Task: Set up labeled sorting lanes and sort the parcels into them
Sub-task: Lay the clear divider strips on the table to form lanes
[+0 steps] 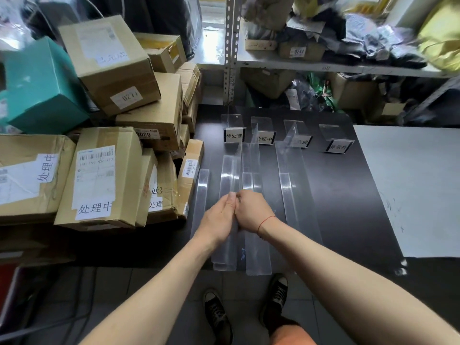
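Several clear acrylic divider strips lie lengthwise on a black mat. Behind them stand several clear label holders with printed Chinese labels, one at the head of each lane. My left hand and right hand meet over the near part of a divider strip, fingers curled together and pinching its upper edge. A heap of cardboard parcels with labels sits to the left of the mat.
A teal box tops the parcel heap at far left. A metal shelf with bags and boxes runs behind the mat. A grey sheet lies at right. My shoes stand on the tiled floor below.
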Demonstrator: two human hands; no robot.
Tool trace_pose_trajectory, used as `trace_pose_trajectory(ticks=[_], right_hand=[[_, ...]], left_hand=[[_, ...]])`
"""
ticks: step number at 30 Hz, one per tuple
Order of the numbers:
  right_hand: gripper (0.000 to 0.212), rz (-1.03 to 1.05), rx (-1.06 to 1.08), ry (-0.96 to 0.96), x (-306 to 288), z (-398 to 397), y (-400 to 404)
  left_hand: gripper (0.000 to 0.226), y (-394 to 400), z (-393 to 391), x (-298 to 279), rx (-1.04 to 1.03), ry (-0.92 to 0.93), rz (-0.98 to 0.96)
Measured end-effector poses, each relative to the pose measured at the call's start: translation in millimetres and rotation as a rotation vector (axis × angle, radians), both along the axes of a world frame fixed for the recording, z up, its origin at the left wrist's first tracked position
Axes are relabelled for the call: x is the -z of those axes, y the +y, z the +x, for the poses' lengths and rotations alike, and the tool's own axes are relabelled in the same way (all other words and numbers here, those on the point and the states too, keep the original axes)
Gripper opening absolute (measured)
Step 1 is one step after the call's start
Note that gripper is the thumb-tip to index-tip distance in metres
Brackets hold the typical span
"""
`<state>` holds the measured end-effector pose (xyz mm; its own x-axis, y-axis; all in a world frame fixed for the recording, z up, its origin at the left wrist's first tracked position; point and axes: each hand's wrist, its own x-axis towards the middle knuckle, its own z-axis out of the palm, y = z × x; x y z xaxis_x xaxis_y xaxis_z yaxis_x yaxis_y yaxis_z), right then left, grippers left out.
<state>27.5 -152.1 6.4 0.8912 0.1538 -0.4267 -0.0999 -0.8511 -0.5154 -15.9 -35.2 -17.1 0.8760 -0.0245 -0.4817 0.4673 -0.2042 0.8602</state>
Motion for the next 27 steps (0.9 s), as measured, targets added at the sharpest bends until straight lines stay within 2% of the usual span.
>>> trace_pose_trajectory(ticks=[3, 7, 11, 15, 18, 21, 24, 27], right_hand=[[0.029, 0.048, 0.075, -0.107, -40, 14, -19], [0.026, 0.125, 0.132, -0.266, -88, 32, -55], [0.032, 0.199, 0.179, -0.376, -121, 38, -107], [0.043, 0.269, 0.206, -0.419, -133, 38, -173], [0.046, 0.239, 0.185, -0.404, -129, 37, -233], [0.038, 0.238, 0.157, -0.316, -116, 42, -290], [0.029, 0.274, 0.178, -0.162, -93, 45, -330], [0.029, 0.290, 0.215, -0.011, -54, 42, -347]], left_hand=[[0.034, -10, 18, -27, 0.008, -0.171, 0.047], [0.042, -46, 37, -78, 0.032, -0.357, 0.067], [0.036, -94, 45, -109, 0.034, -0.392, -0.023], [0.034, -155, 53, -112, 0.089, -0.393, -0.007], [0.037, -213, 57, -105, 0.121, -0.348, -0.018], [0.037, -269, 63, -91, 0.138, -0.317, -0.030], [0.035, -310, 66, -61, 0.130, -0.190, -0.084], [0.048, -332, 71, -20, 0.135, -0.035, -0.072]])
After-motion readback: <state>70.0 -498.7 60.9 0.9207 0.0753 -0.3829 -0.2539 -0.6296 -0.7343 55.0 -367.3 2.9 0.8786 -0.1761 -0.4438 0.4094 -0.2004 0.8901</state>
